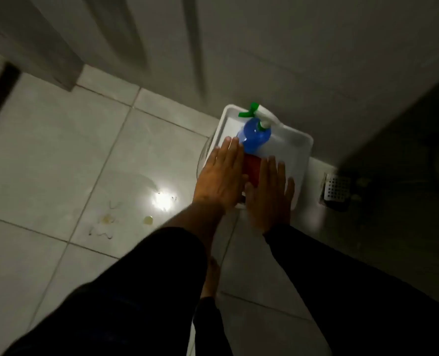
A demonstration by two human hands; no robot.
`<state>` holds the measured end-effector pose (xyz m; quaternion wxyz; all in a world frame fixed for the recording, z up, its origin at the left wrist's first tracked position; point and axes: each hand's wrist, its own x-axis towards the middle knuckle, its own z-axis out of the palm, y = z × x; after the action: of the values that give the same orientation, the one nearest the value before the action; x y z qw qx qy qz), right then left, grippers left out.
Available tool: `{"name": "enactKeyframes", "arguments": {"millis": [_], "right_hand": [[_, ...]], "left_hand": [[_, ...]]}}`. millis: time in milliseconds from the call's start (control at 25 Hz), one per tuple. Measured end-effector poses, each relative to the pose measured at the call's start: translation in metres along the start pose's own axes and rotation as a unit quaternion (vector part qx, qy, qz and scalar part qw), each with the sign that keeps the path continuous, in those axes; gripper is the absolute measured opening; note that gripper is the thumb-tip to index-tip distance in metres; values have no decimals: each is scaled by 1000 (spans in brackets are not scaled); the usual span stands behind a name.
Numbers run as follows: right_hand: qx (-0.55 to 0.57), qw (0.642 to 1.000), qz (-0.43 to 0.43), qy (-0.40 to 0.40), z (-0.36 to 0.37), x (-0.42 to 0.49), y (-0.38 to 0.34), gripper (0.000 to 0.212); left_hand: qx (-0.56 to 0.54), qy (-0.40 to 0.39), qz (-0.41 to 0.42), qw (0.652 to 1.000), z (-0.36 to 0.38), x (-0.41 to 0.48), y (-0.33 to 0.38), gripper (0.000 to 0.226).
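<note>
A white plastic tray (296,143) sits on the tiled floor against a white wall. A blue spray bottle (255,138) with a green and white trigger head stands in it. Just in front of the bottle is a red object (251,168), mostly hidden between my hands. My left hand (219,179) hovers flat over the tray's left side with fingers straight. My right hand (271,194) is spread flat over the tray's near right part. Neither hand grips anything that I can see.
Pale floor tiles (59,163) carry yellowish stains (147,220) and a bright light reflection (163,200) left of the tray. A white perforated drain cover (336,188) lies at the right. A door (146,42) stands at the back. My foot (210,276) shows below.
</note>
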<state>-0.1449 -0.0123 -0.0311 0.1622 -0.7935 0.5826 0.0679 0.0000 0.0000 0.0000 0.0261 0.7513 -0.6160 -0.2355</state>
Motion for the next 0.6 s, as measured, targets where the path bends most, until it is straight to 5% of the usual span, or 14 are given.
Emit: {"name": "enactKeyframes", "arguments": {"millis": [160, 280, 360, 480, 600], "right_hand": [[68, 986, 121, -97, 52, 72, 18, 85], [183, 946, 230, -139, 70, 102, 23, 102], [326, 901, 259, -126, 70, 112, 27, 84], [400, 872, 265, -103, 54, 108, 29, 48], [493, 829, 254, -75, 28, 93, 28, 37]], "left_hand": [[-84, -101, -143, 981, 57, 67, 1, 82], [-118, -87, -237, 960, 83, 91, 7, 80], [-145, -68, -263, 951, 87, 100, 9, 64], [-228, -65, -281, 930, 76, 104, 10, 57], [-295, -3, -236, 926, 49, 83, 12, 43]]}}
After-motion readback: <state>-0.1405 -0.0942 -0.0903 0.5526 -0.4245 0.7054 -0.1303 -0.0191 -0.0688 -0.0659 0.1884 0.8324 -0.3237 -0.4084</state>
